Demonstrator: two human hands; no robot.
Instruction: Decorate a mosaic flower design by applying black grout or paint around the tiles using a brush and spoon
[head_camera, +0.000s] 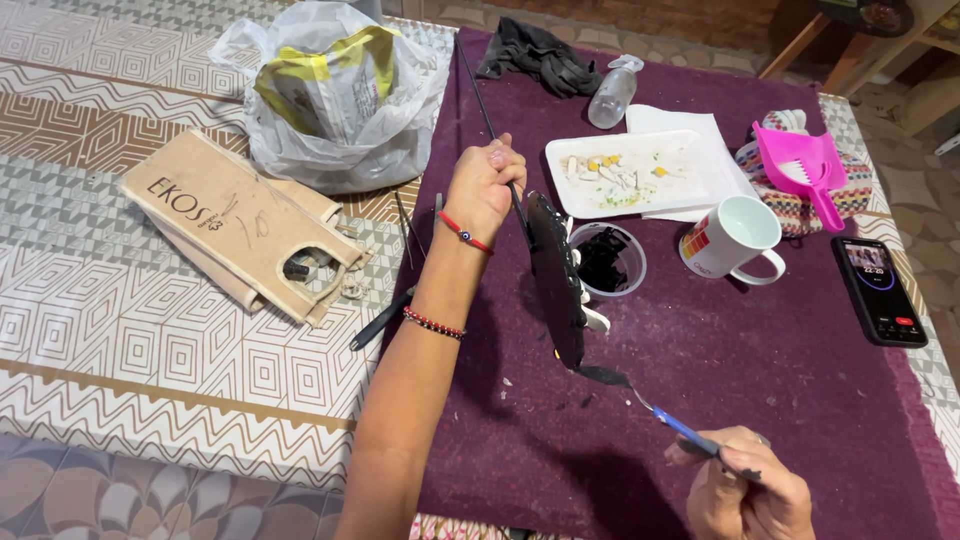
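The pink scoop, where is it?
In the head view, the pink scoop lies at the far right of the purple cloth, on a striped woven pad, just beyond the white mug.

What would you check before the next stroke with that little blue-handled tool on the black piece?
1. Left hand grips the thin black rod: ok.
2. Black piece held up off the purple cloth: ok.
3. Right hand holds the blue-handled tool: ok.
4. Tool tip meets the piece's lower edge: ok.
5. Round container of black material close by: ok.
6. White mug and phone apart from the hands: ok.
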